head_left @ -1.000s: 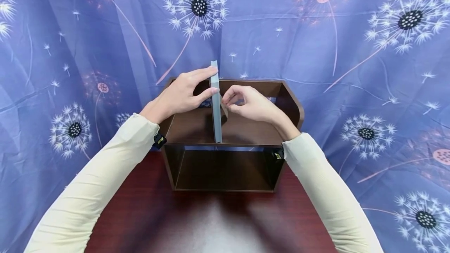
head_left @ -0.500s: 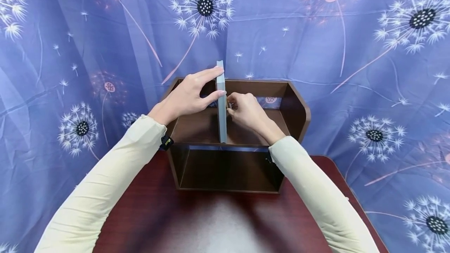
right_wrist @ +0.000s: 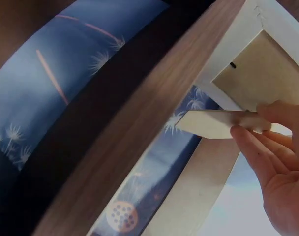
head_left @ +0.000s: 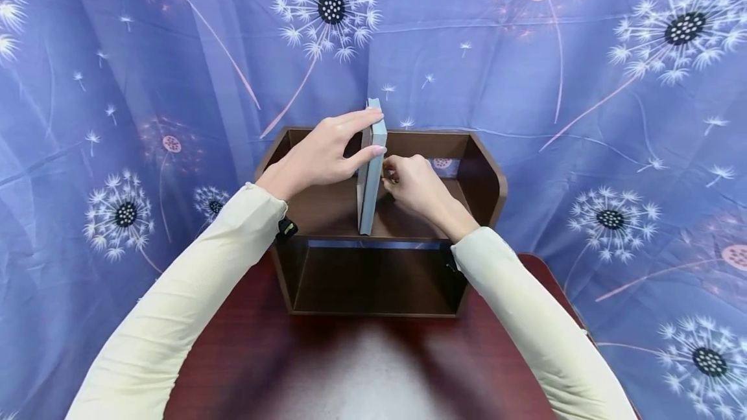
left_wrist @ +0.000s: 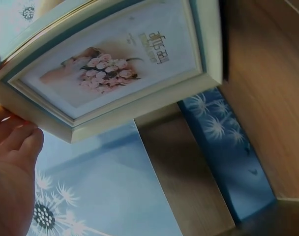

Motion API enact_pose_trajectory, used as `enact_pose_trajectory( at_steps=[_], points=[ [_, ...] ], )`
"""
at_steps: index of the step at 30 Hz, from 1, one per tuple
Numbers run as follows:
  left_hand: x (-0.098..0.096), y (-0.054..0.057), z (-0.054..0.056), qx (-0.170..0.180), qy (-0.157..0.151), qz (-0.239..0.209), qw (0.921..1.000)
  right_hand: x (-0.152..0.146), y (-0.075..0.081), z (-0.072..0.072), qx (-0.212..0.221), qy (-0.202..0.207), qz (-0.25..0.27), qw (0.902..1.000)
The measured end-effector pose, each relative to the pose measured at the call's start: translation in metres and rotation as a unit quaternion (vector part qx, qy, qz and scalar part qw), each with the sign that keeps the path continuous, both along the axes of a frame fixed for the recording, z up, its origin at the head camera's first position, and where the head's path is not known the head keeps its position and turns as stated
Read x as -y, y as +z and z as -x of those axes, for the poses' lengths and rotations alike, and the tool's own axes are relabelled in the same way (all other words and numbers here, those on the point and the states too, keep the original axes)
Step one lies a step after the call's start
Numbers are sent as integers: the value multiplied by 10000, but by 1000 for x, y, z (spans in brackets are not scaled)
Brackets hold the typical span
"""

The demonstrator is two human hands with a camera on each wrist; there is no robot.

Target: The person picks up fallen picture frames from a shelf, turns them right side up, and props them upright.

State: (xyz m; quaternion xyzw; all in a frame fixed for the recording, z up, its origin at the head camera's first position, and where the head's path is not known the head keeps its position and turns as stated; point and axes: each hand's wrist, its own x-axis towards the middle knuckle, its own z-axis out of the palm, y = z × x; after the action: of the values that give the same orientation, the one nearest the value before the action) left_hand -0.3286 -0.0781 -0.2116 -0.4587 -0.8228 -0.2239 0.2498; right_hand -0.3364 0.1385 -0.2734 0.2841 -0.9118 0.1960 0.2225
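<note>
A picture frame point(head_left: 371, 180) with a pale blue edge stands upright on the upper shelf, seen almost edge-on from the head. The left wrist view shows its front point(left_wrist: 208, 44), with a print of pink flowers behind the pane. My left hand point(head_left: 329, 151) holds the frame's upper part, its thumb and fingertips at the near edge. On the other side, my right hand point(head_left: 420, 186) pinches the fold-out stand point(right_wrist: 208, 124) between thumb and fingers. That stand juts out from the beige backing board point(right_wrist: 265, 73) in the right wrist view.
A dark brown two-tier shelf unit point(head_left: 373, 238) sits on a reddish-brown table point(head_left: 245, 355). Raised side panels point(head_left: 487, 177) flank the upper tier. Behind it hangs a blue curtain point(head_left: 438, 50) with dandelion prints.
My right hand has moved in against the back of the frame and now pinches the stand. The frame has turned slightly, showing a sliver of its front face, with my left hand still holding it.
</note>
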Motion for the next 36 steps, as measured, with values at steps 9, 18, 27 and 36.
enact_pose_trajectory(
  at_steps=[9,18,27,36],
  points=[
    [-23,9,5,-25,-5,623,9981,-14,-3,-5,-316,-231,-283,9988],
    [-50,13,8,158,-78,1073,9941,-29,-6,-7,-419,-473,-299,9976],
    [-64,9,9,342,-82,1247,9916,-39,-11,-10,-431,-555,-208,9973],
    [-75,5,8,362,-153,1315,9905,-47,-14,-16,-494,-601,-210,9967]
  ],
)
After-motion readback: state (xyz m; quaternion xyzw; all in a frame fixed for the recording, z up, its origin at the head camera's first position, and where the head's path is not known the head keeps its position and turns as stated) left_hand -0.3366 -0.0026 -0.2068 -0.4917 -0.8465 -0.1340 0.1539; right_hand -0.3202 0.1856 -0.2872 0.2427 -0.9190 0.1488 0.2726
